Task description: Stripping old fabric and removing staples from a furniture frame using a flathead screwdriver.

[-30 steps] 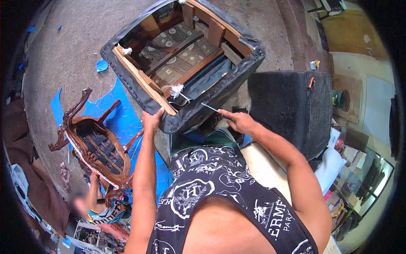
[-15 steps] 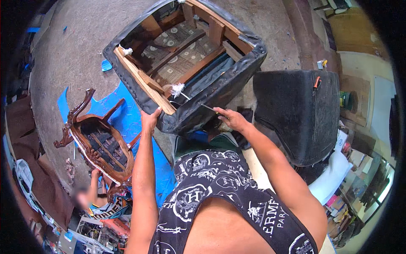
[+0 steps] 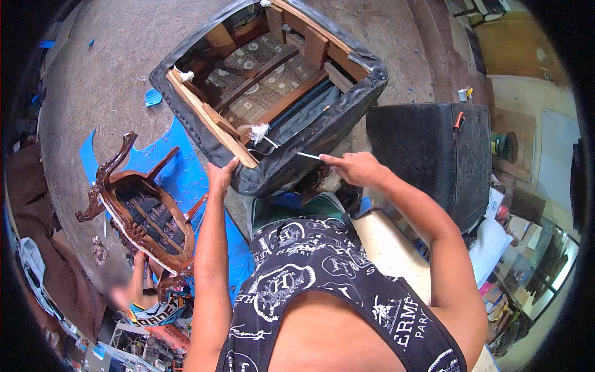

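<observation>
1. Vest (image 3: 285, 282) in black with white print is seen nearest, cut off by the lower edge.
2. Left arm is stretched forward, almost straight. Its left hand (image 3: 220, 176) is set at the near left corner of the seat frame (image 3: 334, 127), with the thumb laid by the bare wood rail. The corner is held between thumb and fingers, though the fingers are hidden and their pressure cannot be told.
3. Right arm is bent, elbow out. The right hand (image 3: 357, 169) is turned inward, back upward, and closed on a thin tool (image 3: 309, 155), whose rear end is covered by the hand. Its tip is pointed at the frame's black side; whether the cover is touched cannot be told.
4. Seat frame is tilted before the person, open side up. White tufts (image 3: 259, 132) and patterned cloth (image 3: 248, 77) are shown within; inner corners are lost in shadow.
5. To the right, a black padded block (image 3: 421, 158) is topped by an orange-handled tool (image 3: 458, 121).
6. To the left, a carved chair (image 3: 155, 224) is placed over a blue sheet (image 3: 228, 251). A co-worker's hand (image 3: 140, 256) is partly hidden by it.
</observation>
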`<state>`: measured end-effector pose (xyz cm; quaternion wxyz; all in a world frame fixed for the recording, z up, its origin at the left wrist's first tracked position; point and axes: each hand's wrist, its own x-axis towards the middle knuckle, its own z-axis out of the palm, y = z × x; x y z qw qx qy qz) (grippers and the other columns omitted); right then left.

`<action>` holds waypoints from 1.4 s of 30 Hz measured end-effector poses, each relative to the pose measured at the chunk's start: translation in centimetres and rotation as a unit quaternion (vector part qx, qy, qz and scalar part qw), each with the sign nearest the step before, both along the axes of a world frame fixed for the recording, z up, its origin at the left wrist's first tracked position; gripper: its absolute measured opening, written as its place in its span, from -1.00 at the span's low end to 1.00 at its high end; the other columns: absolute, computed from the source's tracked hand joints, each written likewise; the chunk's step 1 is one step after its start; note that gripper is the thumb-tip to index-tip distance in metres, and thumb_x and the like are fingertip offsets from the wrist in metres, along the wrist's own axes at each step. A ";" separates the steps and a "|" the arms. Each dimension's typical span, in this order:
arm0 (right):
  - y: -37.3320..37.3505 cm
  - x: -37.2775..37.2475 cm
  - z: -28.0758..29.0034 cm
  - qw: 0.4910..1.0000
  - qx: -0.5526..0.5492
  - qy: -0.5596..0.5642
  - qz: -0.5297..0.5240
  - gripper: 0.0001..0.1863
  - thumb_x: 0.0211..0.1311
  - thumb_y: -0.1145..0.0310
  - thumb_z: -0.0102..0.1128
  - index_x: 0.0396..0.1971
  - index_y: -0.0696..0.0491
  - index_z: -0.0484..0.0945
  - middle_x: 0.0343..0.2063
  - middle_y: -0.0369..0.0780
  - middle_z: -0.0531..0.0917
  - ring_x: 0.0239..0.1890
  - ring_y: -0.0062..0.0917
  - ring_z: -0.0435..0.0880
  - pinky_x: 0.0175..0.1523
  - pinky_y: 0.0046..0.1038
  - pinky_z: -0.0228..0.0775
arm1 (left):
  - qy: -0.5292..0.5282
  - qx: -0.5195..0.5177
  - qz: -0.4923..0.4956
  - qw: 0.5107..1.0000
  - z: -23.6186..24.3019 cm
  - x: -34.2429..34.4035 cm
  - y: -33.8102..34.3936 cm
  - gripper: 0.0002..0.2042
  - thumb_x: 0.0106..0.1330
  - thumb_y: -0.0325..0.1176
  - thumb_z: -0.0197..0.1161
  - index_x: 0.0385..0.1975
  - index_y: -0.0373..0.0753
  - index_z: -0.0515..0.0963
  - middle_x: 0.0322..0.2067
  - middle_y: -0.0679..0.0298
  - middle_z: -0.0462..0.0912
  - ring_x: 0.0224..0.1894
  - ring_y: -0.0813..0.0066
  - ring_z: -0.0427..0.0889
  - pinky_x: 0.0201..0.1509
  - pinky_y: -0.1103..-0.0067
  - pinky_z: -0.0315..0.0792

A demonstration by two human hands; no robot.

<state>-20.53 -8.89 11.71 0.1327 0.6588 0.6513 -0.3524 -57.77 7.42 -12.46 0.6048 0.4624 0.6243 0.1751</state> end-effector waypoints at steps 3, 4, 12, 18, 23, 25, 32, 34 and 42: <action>0.4 0.2 0.4 0.999 -0.013 -0.003 0.032 -0.47 0.42 0.15 0.01 0.38 -0.43 0.30 -0.34 -0.09 0.69 -0.34 -0.14 0.72 -0.28 -0.14 0.54 | 0.056 0.006 -0.001 0.998 -1.2 0.0 0.0 -0.10 -0.10 -0.08 0.63 0.17 -0.56 0.34 0.10 -0.14 0.58 0.11 0.05 0.62 0.23 0.34 0.45; 0.5 0.2 0.5 0.999 -0.010 -0.006 0.030 -0.47 0.42 0.16 0.00 0.38 -0.42 0.30 -0.34 -0.09 0.69 -0.34 -0.14 0.72 -0.28 -0.14 0.54 | 0.052 -0.007 -0.007 0.999 -1.5 -0.1 -0.1 -0.07 -0.11 -0.05 0.63 0.17 -0.56 0.33 0.10 -0.16 0.58 0.12 0.02 0.61 0.24 0.34 0.44; 1.2 0.1 0.8 0.999 -0.029 -0.022 0.030 -0.47 0.45 0.16 -0.05 0.39 -0.39 0.27 -0.34 -0.05 0.69 -0.35 -0.11 0.72 -0.28 -0.12 0.54 | 0.086 0.018 -0.008 0.996 -1.7 -0.1 -0.5 -0.01 -0.10 -0.03 0.63 0.21 -0.59 0.26 0.11 -0.22 0.55 0.14 -0.03 0.59 0.25 0.33 0.44; 2.5 1.3 0.4 0.996 -0.027 -0.017 0.086 -0.47 0.46 0.15 -0.09 0.40 -0.41 0.25 -0.34 -0.03 0.68 -0.38 -0.09 0.72 -0.31 -0.13 0.55 | 0.080 -0.010 -0.014 0.997 -1.6 -0.4 -0.3 -0.01 -0.11 -0.03 0.63 0.20 -0.60 0.25 0.11 -0.24 0.54 0.15 -0.04 0.59 0.25 0.32 0.43; 3.8 2.8 -0.5 0.990 -0.052 0.012 0.127 -0.46 0.45 0.16 0.00 0.40 -0.42 0.26 -0.38 0.01 0.67 -0.34 -0.07 0.70 -0.24 -0.08 0.52 | 0.068 -0.014 0.001 0.998 0.8 1.3 -0.1 -0.04 -0.10 -0.05 0.64 0.19 -0.59 0.28 0.09 -0.21 0.57 0.11 0.00 0.61 0.21 0.34 0.46; 2.7 3.4 -2.1 0.992 -0.046 0.062 0.098 -0.45 0.44 0.17 0.03 0.40 -0.42 0.26 -0.36 0.02 0.67 -0.30 -0.05 0.70 -0.21 -0.06 0.52 | 0.056 -0.015 0.005 0.998 2.1 1.9 0.0 -0.06 -0.10 -0.06 0.64 0.18 -0.58 0.30 0.07 -0.19 0.59 0.09 0.02 0.63 0.18 0.36 0.48; -1.7 4.1 -10.2 0.964 0.065 0.253 -0.053 -0.47 0.43 0.14 0.10 0.37 -0.39 0.29 -0.09 -0.02 0.67 -0.04 -0.05 0.66 0.04 -0.11 0.49 | 0.029 -0.008 0.024 0.999 5.3 3.3 0.4 -0.30 -0.02 -0.22 0.60 0.08 -0.50 0.47 -0.02 -0.03 0.68 -0.01 0.19 0.69 0.11 0.41 0.52; -2.0 3.9 -10.2 0.973 0.024 0.217 -0.070 -0.47 0.44 0.15 0.10 0.37 -0.38 0.29 -0.06 -0.03 0.67 -0.03 -0.06 0.65 0.05 -0.12 0.48 | 0.056 -0.036 0.022 0.998 7.6 4.0 0.5 -0.37 -0.01 -0.26 0.59 0.04 -0.47 0.51 -0.02 0.02 0.69 -0.01 0.23 0.69 0.12 0.41 0.52; -2.8 0.1 -5.0 0.980 -0.021 0.144 -0.135 -0.44 0.41 0.19 0.06 0.39 -0.31 0.25 -0.10 0.04 0.67 -0.03 -0.01 0.64 0.07 -0.10 0.48 | 0.022 -0.006 0.011 1.000 1.6 1.3 -0.2 -0.23 -0.03 -0.20 0.60 0.13 -0.52 0.40 0.05 -0.05 0.64 0.05 0.17 0.66 0.16 0.41 0.50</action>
